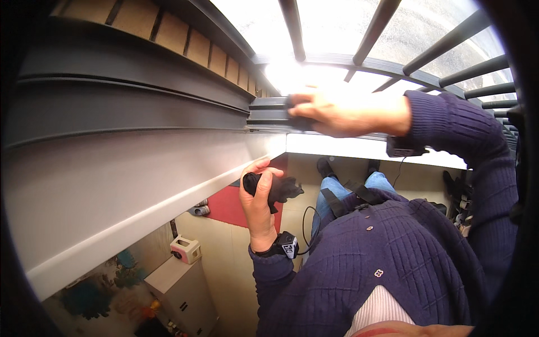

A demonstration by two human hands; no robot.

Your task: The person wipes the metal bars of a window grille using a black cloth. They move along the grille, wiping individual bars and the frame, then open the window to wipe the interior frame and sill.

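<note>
My left hand [262, 202] is closed around a bunched black cloth [281, 189], held up below the white sill; loose folds stick out to the right. Stretched over the grey metal window track [269, 111], my right hand [332, 110] is blurred and partly washed out by glare. Its curled fingers press a dark pad or cloth [304, 122] onto the grooves near the left corner. Only the edges of that dark thing show beyond the fingers, so its exact kind is unclear.
Grey window bars [374, 31] stand beyond the track. At left runs a grey side frame [126, 103] beside a white reveal [126, 177]. Below are a red mat [227, 206], shoes [200, 208], a pale cabinet [181, 295] with a plastic stool [185, 248], and a hanging cable [305, 227].
</note>
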